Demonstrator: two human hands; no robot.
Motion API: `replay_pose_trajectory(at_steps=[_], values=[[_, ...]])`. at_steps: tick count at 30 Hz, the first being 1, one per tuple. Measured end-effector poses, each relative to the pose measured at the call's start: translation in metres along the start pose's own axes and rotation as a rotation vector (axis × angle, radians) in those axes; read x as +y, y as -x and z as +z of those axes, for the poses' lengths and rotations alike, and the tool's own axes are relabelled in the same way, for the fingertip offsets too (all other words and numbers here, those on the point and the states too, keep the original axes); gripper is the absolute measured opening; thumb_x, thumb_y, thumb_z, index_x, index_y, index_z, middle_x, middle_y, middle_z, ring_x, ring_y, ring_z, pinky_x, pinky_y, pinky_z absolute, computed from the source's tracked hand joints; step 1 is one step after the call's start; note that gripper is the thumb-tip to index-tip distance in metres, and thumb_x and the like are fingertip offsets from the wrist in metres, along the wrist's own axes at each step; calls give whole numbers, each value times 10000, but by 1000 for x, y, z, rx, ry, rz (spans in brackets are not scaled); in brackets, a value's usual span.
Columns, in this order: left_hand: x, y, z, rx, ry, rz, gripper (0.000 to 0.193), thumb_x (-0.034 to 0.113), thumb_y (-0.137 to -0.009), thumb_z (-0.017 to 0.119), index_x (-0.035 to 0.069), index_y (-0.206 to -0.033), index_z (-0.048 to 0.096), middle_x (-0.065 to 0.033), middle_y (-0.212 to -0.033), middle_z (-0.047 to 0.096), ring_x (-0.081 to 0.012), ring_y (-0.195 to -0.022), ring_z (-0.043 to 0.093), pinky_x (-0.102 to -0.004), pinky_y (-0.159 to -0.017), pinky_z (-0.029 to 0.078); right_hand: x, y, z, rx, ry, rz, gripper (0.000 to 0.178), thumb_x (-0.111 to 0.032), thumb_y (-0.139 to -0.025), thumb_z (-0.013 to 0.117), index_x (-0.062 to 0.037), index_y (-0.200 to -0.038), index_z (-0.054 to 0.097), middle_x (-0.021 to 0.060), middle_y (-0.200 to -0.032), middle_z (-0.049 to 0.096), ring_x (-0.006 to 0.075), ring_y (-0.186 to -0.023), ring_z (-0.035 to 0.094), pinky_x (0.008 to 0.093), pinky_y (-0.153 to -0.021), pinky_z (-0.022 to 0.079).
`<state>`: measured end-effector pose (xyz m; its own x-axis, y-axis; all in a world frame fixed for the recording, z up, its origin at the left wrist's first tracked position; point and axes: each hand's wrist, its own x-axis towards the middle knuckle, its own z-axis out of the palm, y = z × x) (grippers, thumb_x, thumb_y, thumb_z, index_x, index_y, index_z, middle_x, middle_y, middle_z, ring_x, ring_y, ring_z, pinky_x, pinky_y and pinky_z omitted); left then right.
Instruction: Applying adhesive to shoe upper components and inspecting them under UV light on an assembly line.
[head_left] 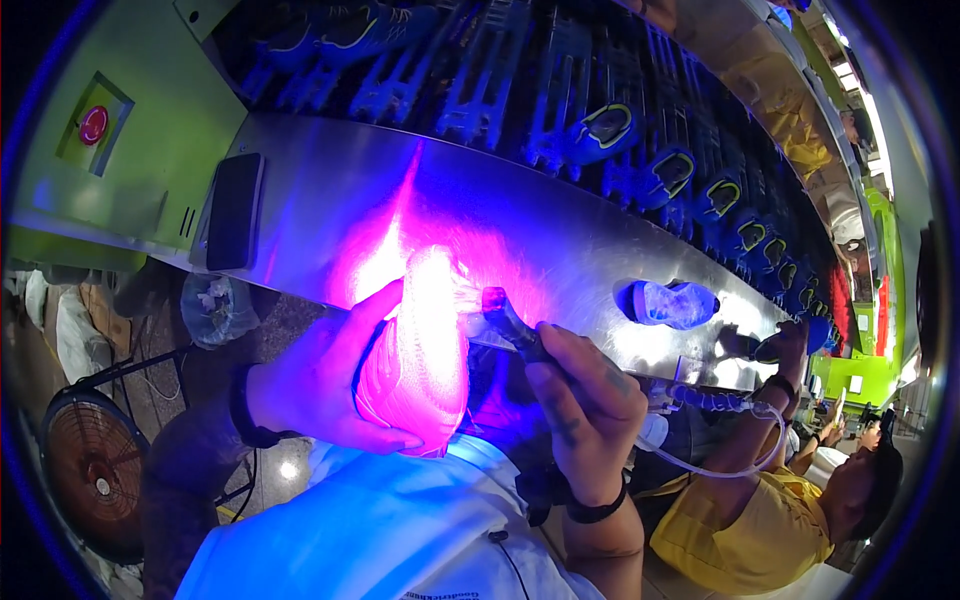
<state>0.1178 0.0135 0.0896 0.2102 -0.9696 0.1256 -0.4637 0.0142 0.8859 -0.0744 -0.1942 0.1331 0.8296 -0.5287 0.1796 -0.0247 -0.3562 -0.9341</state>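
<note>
My left hand is wrapped round a shoe, held upright with one end up over the metal ledge. Strong pink and violet light washes out its colour and most surface detail. In my right hand is a dark-handled brush, gripped between thumb and fingers. Its pale bristles point left, at or very close to the shoe's upper side; glare hides whether they touch.
A phone lies on the metal ledge, with a blue shoe part farther right. Beyond runs a slatted conveyor carrying several shoes. A red button is at left, a fan below. A co-worker in yellow works at right.
</note>
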Motion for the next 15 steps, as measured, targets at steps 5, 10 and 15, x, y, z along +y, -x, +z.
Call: replay_pose_trajectory(at_steps=[5, 10, 15], values=[[-2, -5, 0, -59, 203, -103, 1336, 494, -646, 958, -53, -1569, 162, -282, -1372, 565, -375, -1240, 624, -458, -1027, 513, 5, 9, 5, 5, -105, 135, 348, 35, -906, 709, 32, -1254, 695, 133, -1101, 737, 151, -958, 682, 274, -856, 528], [-2, -6, 8, 32, 423, -113, 1330, 413, -649, 979, -36, -1580, 143, -234, -1516, 426, -332, -1394, 477, -469, -1144, 406, 15, 21, 8, 3, -188, 204, 360, 47, -914, 696, 31, -1273, 686, 130, -1119, 733, 146, -979, 682, 271, -868, 536], [-3, -5, 9, 49, 372, -208, 1298, 426, -660, 968, -35, -1578, 174, -228, -1586, 302, -329, -1476, 343, -473, -1192, 328, 18, 31, 10, 65, -223, 251, 339, 3, -901, 732, 8, -1240, 713, 127, -1099, 744, 165, -959, 670, 294, -869, 519]])
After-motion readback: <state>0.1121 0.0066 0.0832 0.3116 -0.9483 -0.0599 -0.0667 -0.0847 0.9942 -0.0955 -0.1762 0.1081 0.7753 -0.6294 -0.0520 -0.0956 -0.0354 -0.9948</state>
